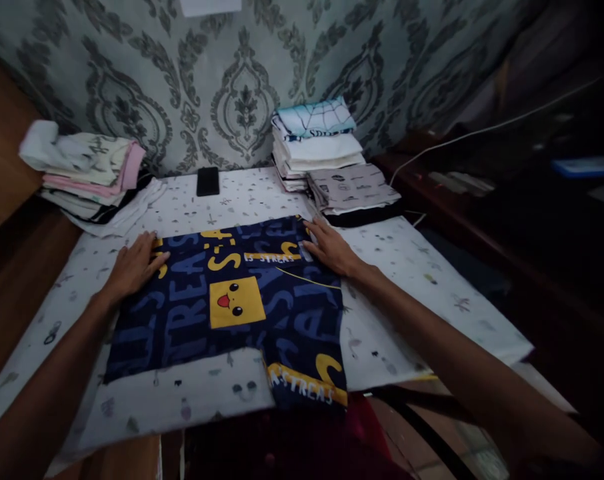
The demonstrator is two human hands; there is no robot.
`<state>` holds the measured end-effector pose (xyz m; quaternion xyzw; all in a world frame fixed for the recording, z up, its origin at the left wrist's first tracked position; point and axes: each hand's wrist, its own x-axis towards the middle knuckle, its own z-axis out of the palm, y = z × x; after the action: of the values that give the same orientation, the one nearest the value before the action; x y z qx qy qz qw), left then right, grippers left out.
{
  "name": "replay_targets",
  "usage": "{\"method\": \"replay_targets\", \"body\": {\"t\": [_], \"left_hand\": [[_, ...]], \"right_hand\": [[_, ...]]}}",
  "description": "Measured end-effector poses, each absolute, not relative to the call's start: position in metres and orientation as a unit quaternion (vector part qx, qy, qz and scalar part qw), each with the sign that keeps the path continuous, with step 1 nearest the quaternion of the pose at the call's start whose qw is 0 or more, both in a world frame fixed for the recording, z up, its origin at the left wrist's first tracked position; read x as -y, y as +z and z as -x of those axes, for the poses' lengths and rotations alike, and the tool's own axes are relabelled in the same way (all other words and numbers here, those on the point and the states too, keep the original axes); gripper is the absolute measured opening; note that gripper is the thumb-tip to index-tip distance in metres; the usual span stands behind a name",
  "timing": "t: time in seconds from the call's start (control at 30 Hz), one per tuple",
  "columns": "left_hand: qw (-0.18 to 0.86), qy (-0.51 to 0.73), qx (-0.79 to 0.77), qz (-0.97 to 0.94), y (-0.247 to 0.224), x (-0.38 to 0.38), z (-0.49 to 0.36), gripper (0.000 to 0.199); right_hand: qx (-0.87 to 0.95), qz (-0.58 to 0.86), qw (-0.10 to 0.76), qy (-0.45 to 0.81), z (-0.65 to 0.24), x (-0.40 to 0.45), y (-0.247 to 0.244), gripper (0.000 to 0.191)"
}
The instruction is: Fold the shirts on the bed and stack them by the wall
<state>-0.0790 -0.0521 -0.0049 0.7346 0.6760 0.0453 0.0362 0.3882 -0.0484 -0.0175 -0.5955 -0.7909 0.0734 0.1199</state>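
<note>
A navy printed shirt [182, 320] lies spread on the patterned white cloth, with blue and yellow lettering and a yellow smiling-face square. One sleeve-like part juts toward me at its lower right. On its upper left edge rests my left hand [135, 265], fingers extended and thumb apart. My right hand [332, 250] lies flat over the upper right corner, fingers stretched out on the fabric. Neither hand visibly grips anything.
Folded clothes [89, 173] are stacked at the back left, beside a black phone [208, 181]. Another folded stack [317, 143] stands at the back right, with a grey folded garment [352, 187] before it. A white cable [487, 127] runs along the right.
</note>
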Motion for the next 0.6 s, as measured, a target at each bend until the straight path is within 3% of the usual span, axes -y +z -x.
{"method": "replay_targets", "body": {"t": [0.13,0.27,0.43,0.6], "left_hand": [[0.046,0.111,-0.657,-0.744,0.015,0.075,0.072,0.074],[0.114,0.112,-0.591,-0.791,0.03,0.129,0.075,0.056],[0.17,0.081,-0.568,-0.801,0.022,0.203,0.086,0.036],[0.167,0.089,-0.589,-0.786,0.01,0.23,0.095,0.036]], "right_hand": [[0.804,0.554,0.181,0.122,-0.419,0.115,-0.001,0.056],[0.862,0.448,0.14,0.19,-0.434,0.191,0.015,0.047],[0.9,0.367,0.133,0.192,-0.421,0.24,0.02,0.056],[0.918,0.331,0.14,0.168,-0.394,0.242,0.011,0.034]]}}
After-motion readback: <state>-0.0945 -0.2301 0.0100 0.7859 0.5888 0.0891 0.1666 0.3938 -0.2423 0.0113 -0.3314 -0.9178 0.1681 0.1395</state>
